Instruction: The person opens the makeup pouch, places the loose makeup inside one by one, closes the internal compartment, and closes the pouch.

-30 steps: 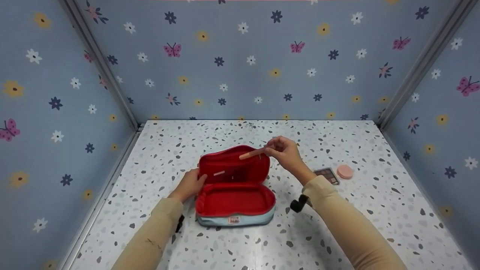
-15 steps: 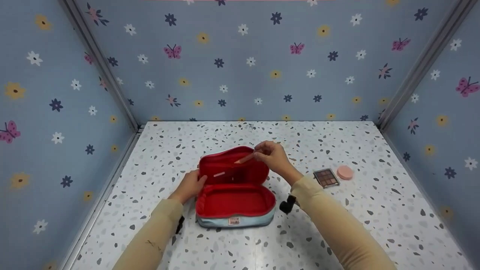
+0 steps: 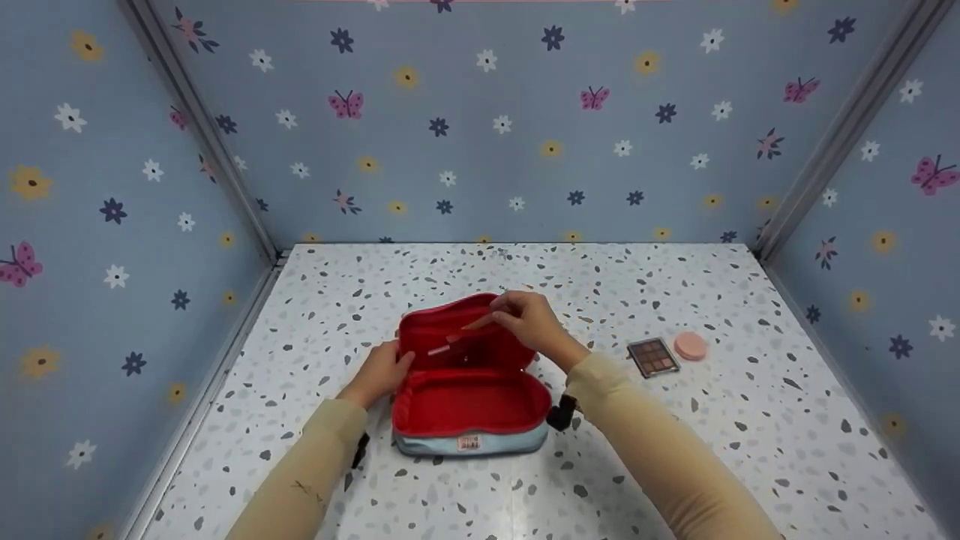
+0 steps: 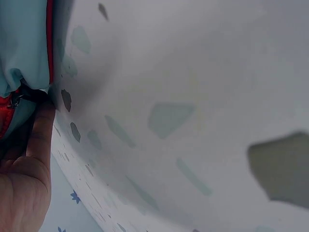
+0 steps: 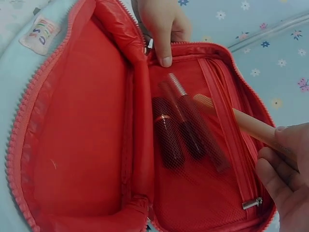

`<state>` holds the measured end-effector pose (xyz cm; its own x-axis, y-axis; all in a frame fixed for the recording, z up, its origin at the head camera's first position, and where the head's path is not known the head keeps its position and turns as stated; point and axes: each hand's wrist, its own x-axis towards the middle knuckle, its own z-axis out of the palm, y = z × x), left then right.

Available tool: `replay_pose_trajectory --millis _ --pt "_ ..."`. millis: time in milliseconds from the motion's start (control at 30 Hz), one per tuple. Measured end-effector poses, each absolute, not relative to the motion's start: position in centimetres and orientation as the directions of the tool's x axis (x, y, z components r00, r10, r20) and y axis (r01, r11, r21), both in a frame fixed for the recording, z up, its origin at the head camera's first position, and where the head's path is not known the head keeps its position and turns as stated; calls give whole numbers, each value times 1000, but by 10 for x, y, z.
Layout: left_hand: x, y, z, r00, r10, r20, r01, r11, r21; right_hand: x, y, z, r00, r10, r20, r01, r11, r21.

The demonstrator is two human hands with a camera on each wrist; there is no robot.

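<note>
An unzipped light-blue pouch (image 3: 420, 444) with a red lining lies on the table, its lid raised at the back. My left hand (image 3: 379, 373) grips the lid's left edge, thumb inside and fingers behind. My right hand (image 5: 289, 174) pinches a slim peach-coloured cosmetic tube (image 5: 260, 129) between thumb and fingers. The tube's far end lies under the mesh pocket (image 5: 207, 193) inside the lid. Behind the mesh are a dark tube with a gold band (image 5: 166, 140) and a slim tube with a silvery end (image 5: 193, 137). The pouch's lower compartment (image 5: 87, 130) shows bare red lining.
An eyeshadow palette (image 3: 653, 357) and a round pink compact (image 3: 691, 346) lie on the table to the right of the pouch. Flower-patterned panels (image 3: 480, 165) stand at the back and both sides of the speckled table (image 3: 337, 285).
My right hand has moved left and slightly down, bringing the peach tube deeper into the lid. The left hand keeps its hold on the lid's edge.
</note>
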<state>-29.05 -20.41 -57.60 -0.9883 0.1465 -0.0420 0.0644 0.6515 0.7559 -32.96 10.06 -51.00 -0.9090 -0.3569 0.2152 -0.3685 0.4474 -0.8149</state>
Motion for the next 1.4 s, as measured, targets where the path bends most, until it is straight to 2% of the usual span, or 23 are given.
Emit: replay_pose_trajectory --millis 267,700,867,1033,1400 --pt "-290 -205 -577 -987 156 -40 71 646 760 -328 90 -509 -866 -433 251 -469 527 -709" --pt "-290 -204 -576 -985 143 -95 18 634 773 -329 92 -515 -847 -409 341 -532 656 -535" --pt "-293 -209 -580 -981 190 -42 86 617 782 -329 90 -519 -821 -425 382 -569 668 -480" --pt "-294 -209 -579 -981 190 -31 96 624 776 -328 87 -524 -789 -446 423 -608 667 -431" --pt "-291 -204 -575 -985 156 -75 42 638 769 -326 89 -526 -796 -518 314 -605 696 -387"
